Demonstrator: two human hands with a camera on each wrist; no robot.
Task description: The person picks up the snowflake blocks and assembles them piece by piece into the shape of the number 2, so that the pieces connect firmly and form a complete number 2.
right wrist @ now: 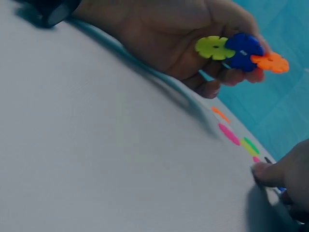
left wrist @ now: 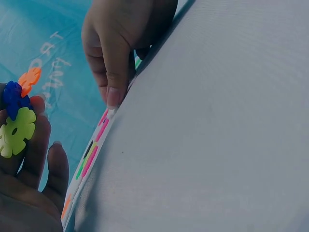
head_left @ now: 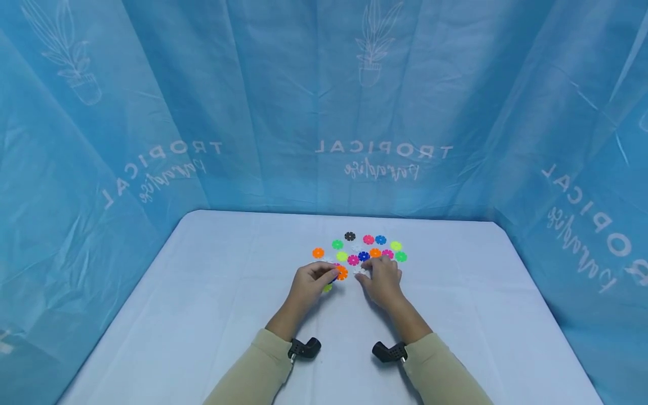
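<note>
My left hand [head_left: 307, 282] pinches a short chain of notched interlocking discs, held above the table. In the right wrist view the chain is a yellow-green disc [right wrist: 212, 47], a dark blue disc [right wrist: 244, 52] in the middle and an orange disc [right wrist: 273, 63] at the outer end, joined at their slots. My right hand [head_left: 383, 282] is down at the table beside the loose discs. Its thumb and fingertips pinch a white disc [head_left: 360, 270], partly hidden by the fingers.
Several loose discs lie behind the hands, among them a black disc [head_left: 350, 236], a green disc [head_left: 337, 244] and a pink disc [head_left: 368, 239]. A white cloth covers the table [head_left: 228, 270]. Blue printed curtains [head_left: 283, 112] stand around its back and sides.
</note>
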